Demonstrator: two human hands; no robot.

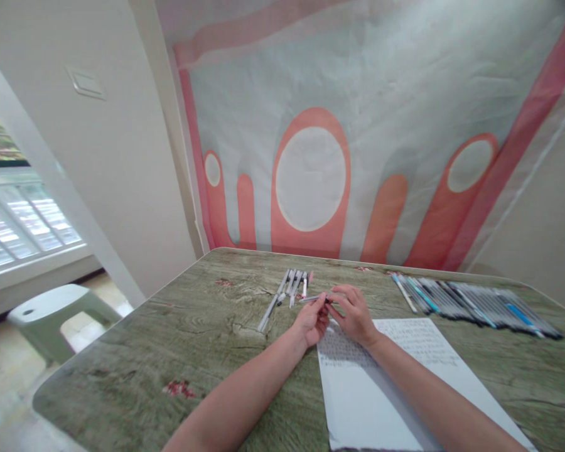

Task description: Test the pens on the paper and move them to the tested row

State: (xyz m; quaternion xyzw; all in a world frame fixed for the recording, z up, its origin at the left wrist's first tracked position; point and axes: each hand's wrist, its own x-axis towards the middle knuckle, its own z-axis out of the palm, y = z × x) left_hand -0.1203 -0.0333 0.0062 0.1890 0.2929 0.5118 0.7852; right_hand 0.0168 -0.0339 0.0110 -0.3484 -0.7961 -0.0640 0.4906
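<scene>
My left hand [312,323] and my right hand [354,316] meet above the top left corner of a sheet of paper [371,395] with handwriting on it. A slim grey pen [309,299] sticks out to the left from between the left fingers. My right fingers pinch at its dark end, close against the left fingertips. The fingers partly hide that end, so I cannot make out whether it is a cap or a tip. Just left of the hands lie several pen parts [295,284], among them a long clear barrel [272,307] and short dark-ended pieces.
A long row of pens [471,301], mostly grey with a few blue ones, lies along the right side of the wood-patterned table [150,351]. Behind the table hangs a printed backdrop [245,113]. A plastic stool [51,304] stands on the floor at left.
</scene>
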